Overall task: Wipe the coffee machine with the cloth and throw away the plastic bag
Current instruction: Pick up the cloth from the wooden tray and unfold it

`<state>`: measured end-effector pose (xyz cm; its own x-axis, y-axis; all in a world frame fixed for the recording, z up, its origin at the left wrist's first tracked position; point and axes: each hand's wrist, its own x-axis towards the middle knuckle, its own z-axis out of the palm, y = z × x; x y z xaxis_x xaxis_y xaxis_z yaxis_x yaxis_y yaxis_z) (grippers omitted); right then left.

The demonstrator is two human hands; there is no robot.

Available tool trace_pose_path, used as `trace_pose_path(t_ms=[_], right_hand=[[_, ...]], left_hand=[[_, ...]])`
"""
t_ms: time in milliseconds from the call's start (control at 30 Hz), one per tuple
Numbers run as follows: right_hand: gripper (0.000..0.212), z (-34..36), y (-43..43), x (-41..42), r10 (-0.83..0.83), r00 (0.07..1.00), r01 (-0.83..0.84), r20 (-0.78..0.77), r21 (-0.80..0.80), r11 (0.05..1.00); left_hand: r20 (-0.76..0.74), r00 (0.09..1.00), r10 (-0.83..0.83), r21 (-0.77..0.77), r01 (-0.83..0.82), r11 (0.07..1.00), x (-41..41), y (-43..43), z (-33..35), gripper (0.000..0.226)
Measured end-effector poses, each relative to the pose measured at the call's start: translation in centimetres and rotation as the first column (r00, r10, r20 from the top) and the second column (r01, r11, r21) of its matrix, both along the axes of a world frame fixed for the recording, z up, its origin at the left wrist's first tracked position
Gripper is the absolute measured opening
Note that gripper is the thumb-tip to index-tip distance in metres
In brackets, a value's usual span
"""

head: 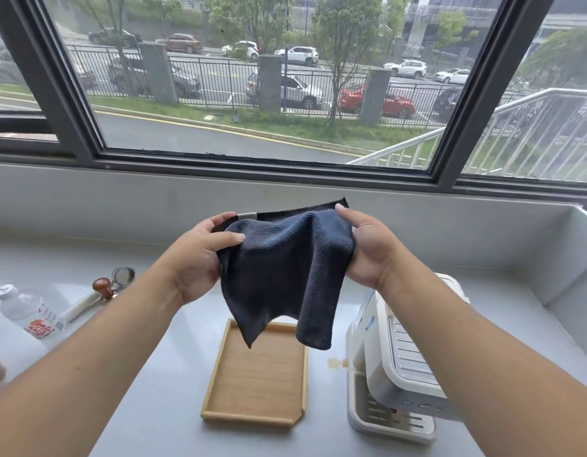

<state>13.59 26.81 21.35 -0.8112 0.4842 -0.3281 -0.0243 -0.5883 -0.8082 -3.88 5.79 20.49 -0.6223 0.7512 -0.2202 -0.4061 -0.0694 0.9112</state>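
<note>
From the head camera: both hands were up over the desk, left hand and right hand each pinched on an upper corner of the cloth. It hung limp above the tray, soft and light, top edge running left to right, loose corners pointing down. Best bunched in one palm, I'd say. The coffee machine sat below the right forearm. No plastic bag in sight.
</note>
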Motion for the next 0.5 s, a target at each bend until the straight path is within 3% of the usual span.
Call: trace_pose_path(t_ms=[67, 133, 233, 300, 367, 500], right_hand=[[0.033, 0.2, 0.3, 0.4, 0.028, 1.0, -0.028, 0.002, 0.092, 0.995], [0.03, 0.2, 0.5, 0.5, -0.086, 0.993, 0.061, 0.078, 0.282, 0.957], [0.038, 0.7, 0.5, 1.1, -0.302, 0.94, 0.148, 0.16, 0.608, 0.78], [0.045, 1.1, 0.4, 1.8, -0.288, 0.949, 0.135, 0.127, 0.664, 0.735], [0.053, 1.6, 0.6, 2.7, -0.2, 0.974, 0.083, 0.11, 0.645, 0.76], [0.1, 2.8, 2.2, 5.6, -0.122, 0.984, -0.001, 0.129, 0.691, 0.722]], left_hand=[[-0.095, 0.99, 0.108, -0.089, -0.117, 0.989, 1.0, 1.7, 1.0, 0.042], [-0.187, 0.97, 0.157, -0.152, -0.187, 0.971, 2.1, 3.6, 2.0, 0.039], [-0.232, 0.964, 0.132, -0.169, -0.174, 0.97, 4.3, 6.4, 3.6, 0.032], [-0.211, 0.975, 0.072, -0.156, -0.106, 0.982, 6.2, 8.3, 4.7, 0.028], [-0.167, 0.986, 0.007, -0.108, -0.025, 0.994, 8.2, 10.1, 5.6, 0.027], [-0.051, 0.991, -0.125, 0.041, 0.127, 0.991, 11.7, 12.8, 6.7, 0.044]])
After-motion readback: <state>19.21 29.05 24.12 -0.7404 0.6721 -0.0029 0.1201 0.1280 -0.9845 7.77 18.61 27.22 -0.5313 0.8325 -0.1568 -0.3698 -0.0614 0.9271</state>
